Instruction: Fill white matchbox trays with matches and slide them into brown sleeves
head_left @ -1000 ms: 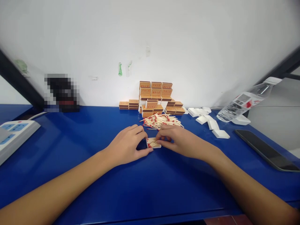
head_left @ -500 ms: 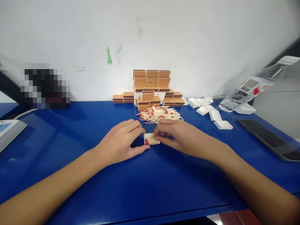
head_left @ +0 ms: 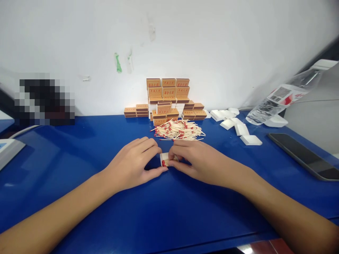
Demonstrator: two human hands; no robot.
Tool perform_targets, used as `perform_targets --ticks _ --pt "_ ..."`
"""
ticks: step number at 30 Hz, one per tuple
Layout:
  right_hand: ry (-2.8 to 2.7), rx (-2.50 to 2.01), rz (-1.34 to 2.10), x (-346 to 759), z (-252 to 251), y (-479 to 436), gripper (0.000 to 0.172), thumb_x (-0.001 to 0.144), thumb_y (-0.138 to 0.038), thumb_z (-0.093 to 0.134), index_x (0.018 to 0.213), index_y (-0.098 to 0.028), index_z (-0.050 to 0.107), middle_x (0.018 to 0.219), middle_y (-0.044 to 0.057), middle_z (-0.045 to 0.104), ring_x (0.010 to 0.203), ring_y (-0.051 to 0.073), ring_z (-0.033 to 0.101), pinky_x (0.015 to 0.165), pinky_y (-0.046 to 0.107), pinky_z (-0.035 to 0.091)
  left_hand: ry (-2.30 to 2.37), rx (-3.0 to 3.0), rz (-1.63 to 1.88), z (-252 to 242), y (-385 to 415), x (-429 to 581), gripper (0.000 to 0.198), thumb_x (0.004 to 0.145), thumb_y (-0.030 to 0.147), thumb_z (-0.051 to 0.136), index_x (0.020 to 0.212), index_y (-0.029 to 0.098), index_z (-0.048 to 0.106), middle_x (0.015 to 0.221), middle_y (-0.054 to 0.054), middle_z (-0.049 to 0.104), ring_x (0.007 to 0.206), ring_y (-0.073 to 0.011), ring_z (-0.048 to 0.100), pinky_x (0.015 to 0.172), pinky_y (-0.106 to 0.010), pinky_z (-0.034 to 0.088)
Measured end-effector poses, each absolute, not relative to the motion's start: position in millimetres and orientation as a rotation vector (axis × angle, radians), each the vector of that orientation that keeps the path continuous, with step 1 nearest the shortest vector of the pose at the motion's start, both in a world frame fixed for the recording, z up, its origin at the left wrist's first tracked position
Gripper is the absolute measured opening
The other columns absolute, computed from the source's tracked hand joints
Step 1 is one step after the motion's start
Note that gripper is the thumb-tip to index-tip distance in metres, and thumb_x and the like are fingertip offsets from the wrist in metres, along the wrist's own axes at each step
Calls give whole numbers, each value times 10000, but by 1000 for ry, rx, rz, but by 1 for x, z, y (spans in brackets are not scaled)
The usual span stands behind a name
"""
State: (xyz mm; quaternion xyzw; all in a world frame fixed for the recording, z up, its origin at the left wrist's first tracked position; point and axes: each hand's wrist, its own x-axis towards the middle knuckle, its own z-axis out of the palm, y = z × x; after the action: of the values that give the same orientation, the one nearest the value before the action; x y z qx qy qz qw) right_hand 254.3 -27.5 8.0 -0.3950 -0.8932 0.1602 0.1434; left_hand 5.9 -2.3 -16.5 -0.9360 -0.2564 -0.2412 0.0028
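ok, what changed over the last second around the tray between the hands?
The right hand slid left over the small white cardboard tray of red-tipped matches, covering most of it; only its left end shows now. The left hand kept its grip on the tray's left end. The loose match pile and stacked orange matchboxes stayed put on the blue table.

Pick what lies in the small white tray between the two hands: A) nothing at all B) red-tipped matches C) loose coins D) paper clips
B: the tray, held between the left hand and right hand, shows red-tipped matches like those in the pile behind it.
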Motion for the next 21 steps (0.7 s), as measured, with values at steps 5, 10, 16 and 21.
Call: perform_targets --ticks 5,10,16,21 --pt "-2484 -1147 434 264 13 -16 130 1032 -244 618 937 -206 699 874 21 690 762 158 602 689 288 413 -887 -2959 -754 -17 -3 6 282 1009 458 678 1070 183 670 1046 -86 733 944 -243 691 868 -400 570" --pt "-2365 -1269 96 298 14 11 146 997 -224 585 1047 -182 715 891 50 672 786 187 601 715 307 414 -928 -2980 -767 -18 -2 5 303 998 468 694 1092 180 677 1061 -90 733 967 -258 700 882 -418 582" --pt "-2428 -1408 32 325 19 23 226 900 -260 657 1096 -189 744 952 75 666 845 225 612 758 339 444 -931 -2975 -774 -18 -2 5 296 999 455 692 1086 172 699 1050 -95 734 966 -263 699 874 -434 591" --pt "-2475 -1413 159 320 14 22 321 898 -416 733 1128 -192 722 1032 86 669 890 232 615 782 343 462 -919 -2980 -764 -18 -2 5 293 1002 463 687 1080 181 694 1060 -93 739 968 -263 699 865 -432 593"
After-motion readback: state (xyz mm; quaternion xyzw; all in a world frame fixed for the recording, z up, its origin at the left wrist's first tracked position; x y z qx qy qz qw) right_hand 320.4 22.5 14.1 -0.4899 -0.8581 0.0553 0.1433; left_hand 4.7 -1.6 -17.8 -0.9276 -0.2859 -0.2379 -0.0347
